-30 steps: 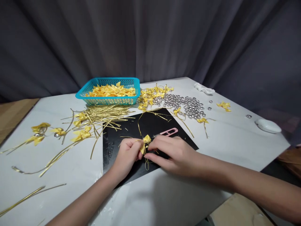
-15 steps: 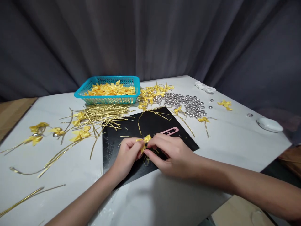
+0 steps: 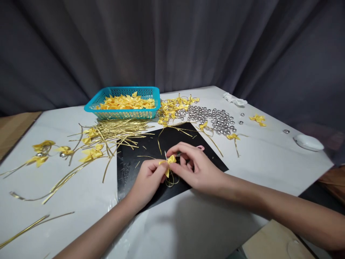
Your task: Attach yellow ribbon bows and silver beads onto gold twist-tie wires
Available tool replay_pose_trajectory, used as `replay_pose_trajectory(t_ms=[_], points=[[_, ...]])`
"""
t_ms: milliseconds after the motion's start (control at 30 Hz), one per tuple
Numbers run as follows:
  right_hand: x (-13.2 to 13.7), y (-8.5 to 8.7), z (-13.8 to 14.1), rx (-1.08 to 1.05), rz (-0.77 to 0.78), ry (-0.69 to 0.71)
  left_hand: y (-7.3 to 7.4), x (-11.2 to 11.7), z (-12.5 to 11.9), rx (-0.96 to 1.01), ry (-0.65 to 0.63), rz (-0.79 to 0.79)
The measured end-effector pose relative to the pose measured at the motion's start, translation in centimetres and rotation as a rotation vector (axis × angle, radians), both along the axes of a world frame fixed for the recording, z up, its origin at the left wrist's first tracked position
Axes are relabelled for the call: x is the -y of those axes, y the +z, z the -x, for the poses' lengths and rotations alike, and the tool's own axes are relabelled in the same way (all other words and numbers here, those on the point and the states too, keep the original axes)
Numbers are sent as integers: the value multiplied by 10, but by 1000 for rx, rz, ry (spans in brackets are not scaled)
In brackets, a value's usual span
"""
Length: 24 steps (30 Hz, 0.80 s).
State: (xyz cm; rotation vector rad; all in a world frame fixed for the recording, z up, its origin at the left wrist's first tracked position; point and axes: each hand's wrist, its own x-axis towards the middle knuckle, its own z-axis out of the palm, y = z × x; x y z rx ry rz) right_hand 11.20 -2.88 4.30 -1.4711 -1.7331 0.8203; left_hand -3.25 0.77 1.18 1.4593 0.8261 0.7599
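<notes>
Over the black mat (image 3: 151, 144), my left hand (image 3: 149, 180) pinches a yellow ribbon bow (image 3: 171, 160) from its left side. My right hand (image 3: 196, 165) is closed at the bow's right side, its thumb against the ribbon and its index finger curled above. A thin needle-like silver tip (image 3: 165, 154) stands up at the bow between my hands; the rest of it is hidden. Loops of thin gold cord (image 3: 172, 181) hang below the bow. The end of a pink tool (image 3: 201, 148) shows behind my right hand.
Behind the mat stands a blue basket (image 3: 121, 115) of yellow ribbon pieces. Gold cords (image 3: 121, 127) lie before it, silver heart-shaped beads (image 3: 221, 120) to the right. Ribbon flowers (image 3: 91, 154) lie on the left. A white mouse-shaped object (image 3: 308, 142) and crumpled tissue (image 3: 235, 100) lie right.
My right hand has shifted up and its index finger has lifted, covering most of the pink tool. The bow has turned more toward view, and the silver tip shows more.
</notes>
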Motion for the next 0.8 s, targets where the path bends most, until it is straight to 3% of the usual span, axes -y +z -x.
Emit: replay_pose_trajectory(t_ms=[133, 367, 567, 800], points=[[-10, 0, -1, -237, 198, 28, 4, 2, -1, -33, -14, -55], [-17, 3, 1, -401, 118, 61, 3, 2, 0, -60, 0, -105], [-23, 4, 3, -503, 161, 74, 0, 0, 1, -68, 35, -136], [-27, 3, 5, -453, 175, 89, 1, 1, 0, -86, 90, -207]])
